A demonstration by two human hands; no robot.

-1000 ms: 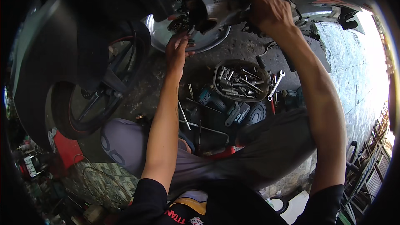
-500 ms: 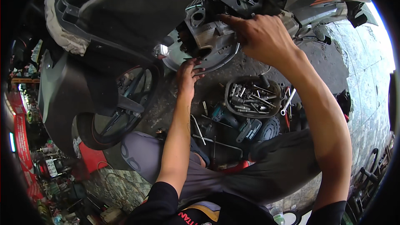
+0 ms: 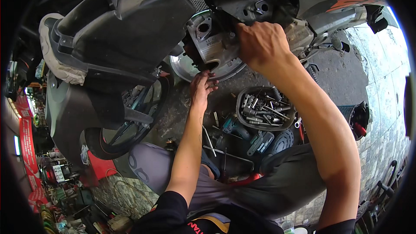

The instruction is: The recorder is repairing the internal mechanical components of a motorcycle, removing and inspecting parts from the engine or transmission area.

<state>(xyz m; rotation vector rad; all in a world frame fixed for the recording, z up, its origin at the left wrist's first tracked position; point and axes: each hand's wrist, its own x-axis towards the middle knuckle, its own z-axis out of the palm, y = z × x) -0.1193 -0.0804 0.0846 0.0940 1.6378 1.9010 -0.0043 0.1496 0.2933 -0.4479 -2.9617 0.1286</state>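
Above my lap is the engine of a motorbike, its grey metal cylinder head (image 3: 216, 45) bare, with an oval port on its upper face. My left hand (image 3: 202, 87) is at the lower end of the head, beside a round opening; its fingers are loosely apart and the fingertips touch or nearly touch the metal edge. Against the right side of the head rests my right hand (image 3: 263, 45), knuckles up and fingers curled down. Its fingertips are hidden, so whatever it grips does not show.
An open tub of sockets and wrenches (image 3: 265, 123) stands on the floor, with a teal cordless drill (image 3: 234, 125) below it. Loose rods and wrenches lie around. The front wheel (image 3: 102, 143) and dark plastic body panels (image 3: 134, 26) are at left. A dark bin (image 3: 356, 119) stands at right.
My right hand has gone from a stretched index finger to curled fingers, slightly lower and further left. My left hand has shifted slightly down and right in the picture. The view has also shifted.
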